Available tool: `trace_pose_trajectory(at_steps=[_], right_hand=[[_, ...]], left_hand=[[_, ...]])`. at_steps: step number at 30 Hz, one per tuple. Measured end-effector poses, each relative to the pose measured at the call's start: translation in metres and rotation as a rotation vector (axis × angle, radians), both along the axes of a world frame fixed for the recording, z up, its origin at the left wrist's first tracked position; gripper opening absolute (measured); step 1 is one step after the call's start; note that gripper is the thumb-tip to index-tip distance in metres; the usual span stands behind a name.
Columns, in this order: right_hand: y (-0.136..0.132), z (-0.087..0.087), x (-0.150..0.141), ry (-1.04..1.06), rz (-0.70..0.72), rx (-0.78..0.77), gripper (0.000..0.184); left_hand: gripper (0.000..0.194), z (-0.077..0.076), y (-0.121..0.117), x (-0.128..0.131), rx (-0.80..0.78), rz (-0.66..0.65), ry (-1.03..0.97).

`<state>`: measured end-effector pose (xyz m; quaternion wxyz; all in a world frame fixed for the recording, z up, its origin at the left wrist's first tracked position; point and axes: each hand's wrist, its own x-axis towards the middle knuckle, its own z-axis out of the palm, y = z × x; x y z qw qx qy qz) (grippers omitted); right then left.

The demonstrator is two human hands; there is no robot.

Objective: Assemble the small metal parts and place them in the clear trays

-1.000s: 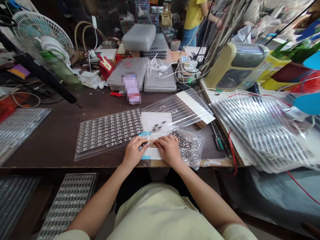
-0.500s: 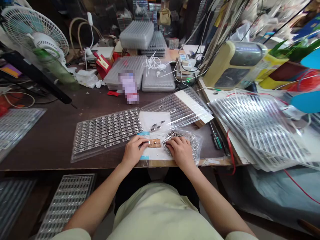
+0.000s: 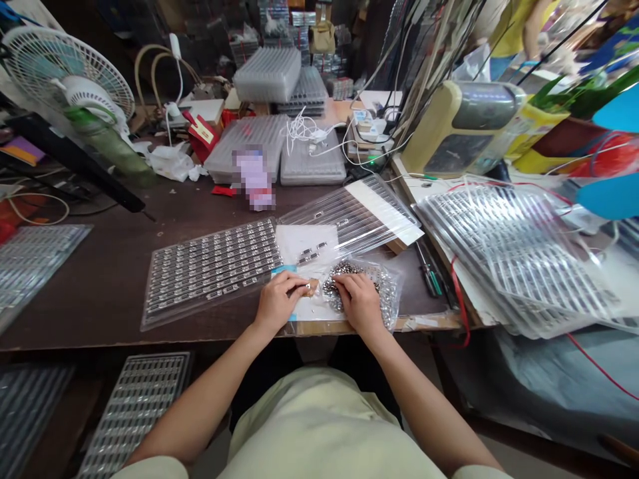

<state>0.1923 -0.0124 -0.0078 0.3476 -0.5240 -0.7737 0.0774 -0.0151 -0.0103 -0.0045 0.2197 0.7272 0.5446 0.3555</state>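
Observation:
My left hand (image 3: 277, 301) rests at the table's near edge with its fingers pinched on a small tan strip (image 3: 311, 287) that lies on white paper (image 3: 310, 307). My right hand (image 3: 358, 301) lies curled on a clear plastic bag of small metal parts (image 3: 383, 287), fingertips in the pile. A clear tray filled with rows of metal parts (image 3: 210, 269) lies just left of my left hand. A few loose metal parts (image 3: 310, 253) sit on a white sheet behind the hands.
A nearly empty ribbed clear tray (image 3: 357, 216) lies behind the bag. Stacked clear trays (image 3: 519, 256) fill the right side. Screwdrivers (image 3: 429, 273) lie by the bag. A fan (image 3: 64, 73) stands far left, grey tray stacks (image 3: 269, 73) at the back. A person in yellow (image 3: 514, 33) stands far right.
My right hand has left the tan strip and gone right onto the bag of metal parts. My left hand stays on the strip. The view has shifted a little.

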Motion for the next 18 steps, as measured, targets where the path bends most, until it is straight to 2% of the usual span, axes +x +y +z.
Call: trace_pose_trajectory(at_steps=[6,10,15,18], right_hand=[[0.002,0.006,-0.002,-0.007,-0.021,-0.048,0.018],[0.005,0.013,-0.016,-0.012,-0.007,-0.111,0.013],[0.009,0.012,-0.04,-0.073,0.027,-0.117,0.014],[0.009,0.008,-0.048,-0.112,0.038,-0.107,0.012]], left_hand=[[0.01,0.001,0.0,0.002,0.011,0.001,0.029],[0.009,0.001,0.001,0.001,0.006,-0.002,-0.023],[0.01,0.002,0.005,-0.005,0.031,0.131,-0.197],[0.012,0.002,0.006,-0.006,0.024,0.139,-0.205]])
